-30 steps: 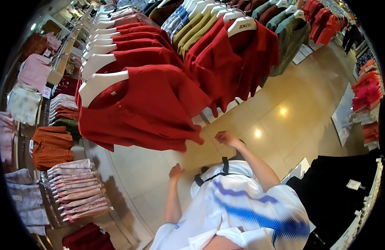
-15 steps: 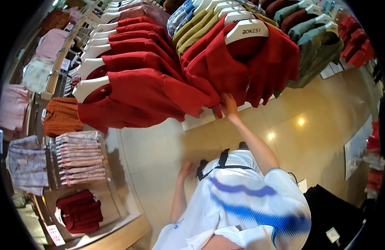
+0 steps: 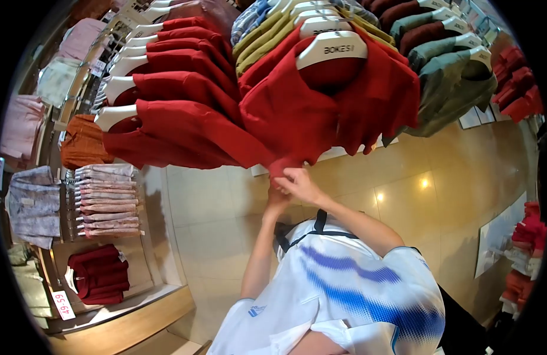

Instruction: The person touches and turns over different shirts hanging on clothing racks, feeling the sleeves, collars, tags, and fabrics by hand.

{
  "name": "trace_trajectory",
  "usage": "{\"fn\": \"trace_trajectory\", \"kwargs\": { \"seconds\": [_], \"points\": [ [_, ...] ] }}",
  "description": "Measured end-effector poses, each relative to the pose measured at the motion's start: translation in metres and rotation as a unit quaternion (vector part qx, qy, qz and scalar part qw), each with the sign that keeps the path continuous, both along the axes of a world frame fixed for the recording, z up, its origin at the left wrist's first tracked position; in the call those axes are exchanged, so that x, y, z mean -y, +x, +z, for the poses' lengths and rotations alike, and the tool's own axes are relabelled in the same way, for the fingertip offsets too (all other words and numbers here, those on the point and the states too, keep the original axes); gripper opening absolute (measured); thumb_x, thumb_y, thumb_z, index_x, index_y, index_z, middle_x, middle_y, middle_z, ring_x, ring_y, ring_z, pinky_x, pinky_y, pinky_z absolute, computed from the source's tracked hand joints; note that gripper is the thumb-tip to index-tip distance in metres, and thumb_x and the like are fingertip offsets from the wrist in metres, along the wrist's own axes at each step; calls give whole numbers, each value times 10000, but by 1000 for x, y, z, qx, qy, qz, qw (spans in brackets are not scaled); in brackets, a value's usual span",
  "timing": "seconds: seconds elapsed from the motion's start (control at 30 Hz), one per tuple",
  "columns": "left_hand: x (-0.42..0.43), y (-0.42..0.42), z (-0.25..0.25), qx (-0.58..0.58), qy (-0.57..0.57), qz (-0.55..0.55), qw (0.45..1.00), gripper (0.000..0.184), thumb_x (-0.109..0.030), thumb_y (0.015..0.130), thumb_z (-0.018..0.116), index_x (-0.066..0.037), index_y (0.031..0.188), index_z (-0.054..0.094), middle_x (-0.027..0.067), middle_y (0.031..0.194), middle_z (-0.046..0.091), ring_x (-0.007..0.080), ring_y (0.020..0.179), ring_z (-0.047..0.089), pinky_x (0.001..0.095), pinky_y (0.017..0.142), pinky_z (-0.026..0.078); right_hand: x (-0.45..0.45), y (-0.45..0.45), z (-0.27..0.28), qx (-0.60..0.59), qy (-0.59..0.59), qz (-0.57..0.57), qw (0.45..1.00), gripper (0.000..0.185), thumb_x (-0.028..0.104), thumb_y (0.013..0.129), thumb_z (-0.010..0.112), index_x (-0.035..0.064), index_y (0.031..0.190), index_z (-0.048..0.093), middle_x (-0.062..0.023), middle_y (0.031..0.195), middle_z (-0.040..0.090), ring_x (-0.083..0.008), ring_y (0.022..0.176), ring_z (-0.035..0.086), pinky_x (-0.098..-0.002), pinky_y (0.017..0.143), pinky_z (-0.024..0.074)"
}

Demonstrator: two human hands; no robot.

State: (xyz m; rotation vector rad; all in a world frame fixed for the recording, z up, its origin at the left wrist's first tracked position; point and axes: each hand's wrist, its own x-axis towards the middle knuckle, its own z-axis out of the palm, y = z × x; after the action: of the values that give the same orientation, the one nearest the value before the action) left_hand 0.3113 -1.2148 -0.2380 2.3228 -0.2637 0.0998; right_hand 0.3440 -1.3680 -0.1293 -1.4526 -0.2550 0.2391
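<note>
A red top [image 3: 297,112] hangs facing me on a white hanger [image 3: 331,48] printed "BOKESI". One red sleeve end [image 3: 279,168] is drawn down toward my body, and both hands meet on it. My right hand [image 3: 299,184] is closed, pinching the cuff with thumb and fingers. Just below and to the left, my left hand [image 3: 277,196] is closed around the same sleeve end, its fingers partly hidden behind the right hand. Beside it hangs another red top [image 3: 179,133], side-on at the left; the sleeves overlap, so I cannot tell which top the held cuff belongs to.
More red, mustard [image 3: 264,44] and grey-green tops [image 3: 454,89] crowd the rack. Left, a wall shelf [image 3: 125,319] carries folded and hanging clothes, a dark red top [image 3: 99,275] and a price sign [image 3: 63,305]. Shiny tiled floor [image 3: 220,236] lies below. Red clothes [image 3: 531,225] edge the right.
My left hand has come up from beside my waist to the sleeve. My right hand has moved left and nearer my body, drawing the red cuff with it.
</note>
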Motion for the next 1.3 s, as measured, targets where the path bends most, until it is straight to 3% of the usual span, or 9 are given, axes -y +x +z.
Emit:
{"fn": "trace_trajectory", "kwargs": {
  "seconds": [0.17, 0.27, 0.33, 0.47, 0.67, 0.83, 0.9, 1.2, 1.3],
  "points": [
    [18, 13, -35, -154, -4, 32, 988, 332, -169, 861, 587, -7, 1127, 474, 122, 1084, 554, 226, 1030, 544, 345, 823, 461, -4, -21, 19, 98, -32, 16, 995, 268, 207, 858, 587, -19, 716, 569, -135, 609, 587, -224, 567, 596, -332, 567, 451],
    [22, 10, -41, -232, -67, 81, 967, 359, -143, 865, 569, -13, 1180, 455, 112, 1154, 528, 226, 1084, 515, 357, 869, 450, 8, -20, 9, 165, -137, 63, 975, 237, 236, 869, 593, -1, 872, 599, -126, 774, 604, -140, 631, 559, -300, 584, 446],
    [21, 10, -35, -301, -142, 129, 934, 380, -126, 869, 557, -18, 1215, 442, 105, 1200, 510, 226, 1121, 496, 365, 900, 442, 24, -16, 1, 157, -17, 71, 985, 235, 233, 883, 588, 18, 975, 601, -99, 839, 621, -129, 697, 578, -283, 619, 471],
    [41, 8, 15, -281, -433, 144, 844, 437, -158, 914, 538, -46, 1310, 392, 76, 1292, 478, 223, 1169, 472, 394, 947, 438, 72, -19, -60, 52, -54, 17, 997, 235, 206, 879, 587, 5, 993, 629, -68, 903, 668, -126, 793, 621, -278, 711, 496],
    [58, -1, 72, -327, -531, 200, 756, 512, -279, 907, 572, -79, 1328, 362, 62, 1254, 502, 219, 1150, 497, 438, 948, 433, 103, -39, -142, -14, -264, -245, 933, 355, 256, 799, 643, 16, 1050, 566, -172, 977, 619, -315, 905, 598, -391, 789, 477],
    [50, 1, 76, -400, -654, 124, 630, 479, -259, 898, 581, -110, 1313, 392, 54, 1290, 496, 236, 1159, 497, 439, 968, 420, 97, -24, -146, -170, -93, -92, 977, 467, 328, 808, 671, 31, 1140, 528, -137, 1037, 601, -228, 916, 573, -341, 784, 464],
    [46, 2, 79, -389, -655, 130, 635, 479, -264, 894, 583, -99, 1309, 408, 58, 1301, 494, 230, 1174, 488, 430, 976, 415, 94, -22, -142, -227, 15, -7, 974, 313, 274, 887, 607, 13, 1059, 588, -12, 933, 637, -90, 787, 569, -241, 721, 457],
    [28, -9, 78, -258, -601, 218, 724, 415, -175, 878, 617, -56, 1243, 459, 59, 1241, 521, 216, 1163, 479, 384, 967, 410, 98, -38, -33, -118, 133, 67, 982, 237, 185, 924, 558, -3, 1066, 588, 30, 904, 627, -26, 783, 548, -195, 691, 452],
    [10, -11, 36, -196, -456, 239, 835, 377, -217, 877, 628, -43, 1184, 494, 74, 1181, 542, 199, 1077, 506, 349, 913, 416, 89, -42, -33, -91, 122, 46, 987, 194, 173, 910, 575, 12, 1014, 603, 48, 815, 582, -17, 710, 496, -210, 611, 425]
  ]
}}
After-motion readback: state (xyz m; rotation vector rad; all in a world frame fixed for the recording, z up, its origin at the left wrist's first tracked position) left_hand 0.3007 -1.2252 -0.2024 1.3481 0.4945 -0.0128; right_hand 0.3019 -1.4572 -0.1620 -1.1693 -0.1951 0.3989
